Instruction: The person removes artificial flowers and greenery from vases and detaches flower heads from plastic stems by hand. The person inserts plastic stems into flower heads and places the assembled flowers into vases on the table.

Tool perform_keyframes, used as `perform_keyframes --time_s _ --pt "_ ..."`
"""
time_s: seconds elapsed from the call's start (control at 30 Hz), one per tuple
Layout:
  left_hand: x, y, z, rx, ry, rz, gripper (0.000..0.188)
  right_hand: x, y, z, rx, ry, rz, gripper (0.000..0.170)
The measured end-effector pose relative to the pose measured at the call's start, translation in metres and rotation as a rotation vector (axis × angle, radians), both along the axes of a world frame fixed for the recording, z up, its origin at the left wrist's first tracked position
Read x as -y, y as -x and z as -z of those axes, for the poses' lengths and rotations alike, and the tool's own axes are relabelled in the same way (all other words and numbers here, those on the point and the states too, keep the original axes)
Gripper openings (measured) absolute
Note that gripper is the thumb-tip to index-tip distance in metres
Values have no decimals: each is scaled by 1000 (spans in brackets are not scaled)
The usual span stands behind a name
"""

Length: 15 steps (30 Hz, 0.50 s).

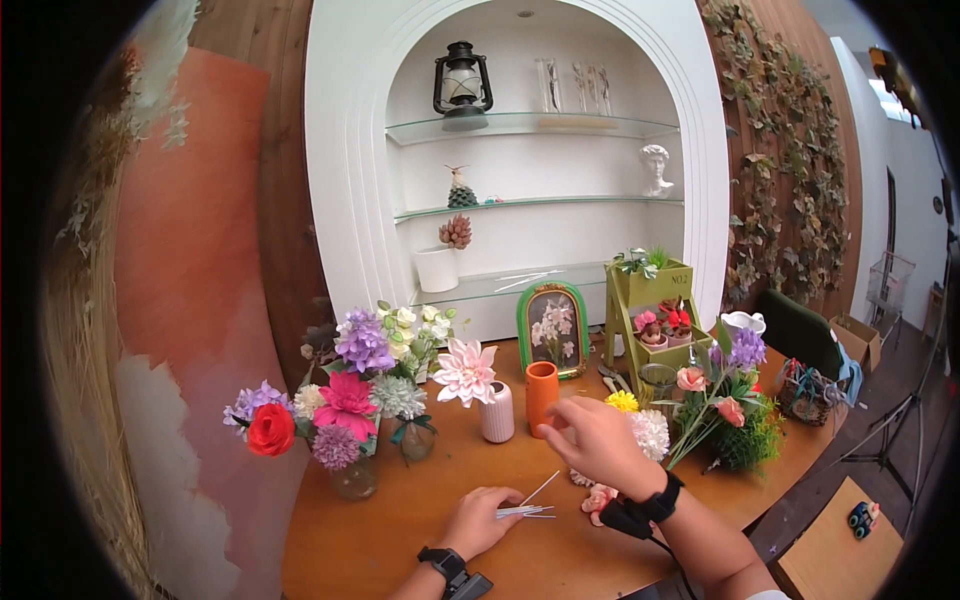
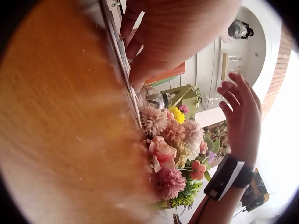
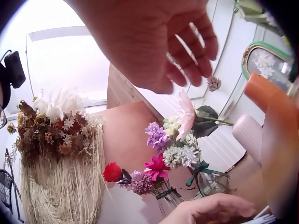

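Note:
Low over the wooden table [image 1: 420, 570], my left hand [image 1: 482, 522] holds a small bundle of thin white sticks [image 1: 525, 513]. One stick angles away from the rest. In the left wrist view its fingertips are down on the sticks [image 2: 122, 63], close to the tabletop. My right hand [image 1: 598, 447] is raised above the table, fingers loosely bent and nothing in them; the right wrist view shows the fingers [image 3: 189, 56] spread slightly apart. In the head view it overlaps the lower edge of an orange vase [image 1: 541, 392]. A loose peach flower [image 1: 598, 500] lies below the right wrist.
A pink ribbed vase [image 1: 496, 415] holds a large pale pink flower [image 1: 465, 372]. Glass vases of mixed flowers crowd the left side, including a red rose [image 1: 270, 431]. Behind stand a green framed picture [image 1: 553, 330] and a green stand [image 1: 625, 310]. More flowers and greenery [image 1: 745, 435] lie right.

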State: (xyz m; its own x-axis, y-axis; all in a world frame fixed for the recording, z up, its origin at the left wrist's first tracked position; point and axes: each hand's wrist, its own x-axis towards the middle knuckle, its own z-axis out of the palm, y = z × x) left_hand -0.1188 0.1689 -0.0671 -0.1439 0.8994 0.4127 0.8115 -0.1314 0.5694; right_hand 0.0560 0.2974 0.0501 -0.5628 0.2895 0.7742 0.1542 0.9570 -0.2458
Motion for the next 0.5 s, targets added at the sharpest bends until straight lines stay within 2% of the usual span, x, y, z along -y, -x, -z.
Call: perform_keyframes --time_s 0.07,0.17,0.27,0.4,0.5 --pt "0 0 -1 -57 -52 -2 25 -8 21 -2 262 44 84 36" --pt "1 -1 -5 -66 -97 -21 26 -30 60 0 404 81 137 42" --pt "-1 1 -1 -57 -201 -58 25 -51 98 14 397 127 225 43" --pt "-1 3 -1 -10 -250 -80 21 -60 129 11 367 241 189 38" --pt "0 1 -2 0 -232 -94 19 -84 154 28 323 196 179 33"
